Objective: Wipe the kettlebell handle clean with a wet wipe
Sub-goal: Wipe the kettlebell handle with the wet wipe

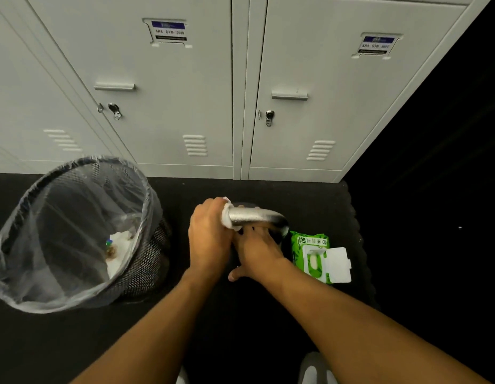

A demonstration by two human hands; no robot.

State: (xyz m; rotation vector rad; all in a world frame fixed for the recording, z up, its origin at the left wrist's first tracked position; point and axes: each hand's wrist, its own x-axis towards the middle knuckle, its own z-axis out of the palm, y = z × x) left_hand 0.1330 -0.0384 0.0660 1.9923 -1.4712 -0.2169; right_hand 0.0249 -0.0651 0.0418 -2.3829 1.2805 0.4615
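Your left hand [209, 239] has its grip wrapped round the wet wipe [227, 218] at the handle's [253, 216] left end, mid-floor, near the lockers [163, 87]. Right hand [257, 252] rests flat below, holding nothing. Risk: wipe bunches, right end w/o cleaning.

bin [74, 234] left, wipes pack [314, 256] right (lockers [185, 92] behind)

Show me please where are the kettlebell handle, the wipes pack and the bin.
kettlebell handle [254, 216]: head view, shiny middle of bar.
wipes pack [310, 242]: head view, green top.
bin [155, 236]: head view, mesh side wall.
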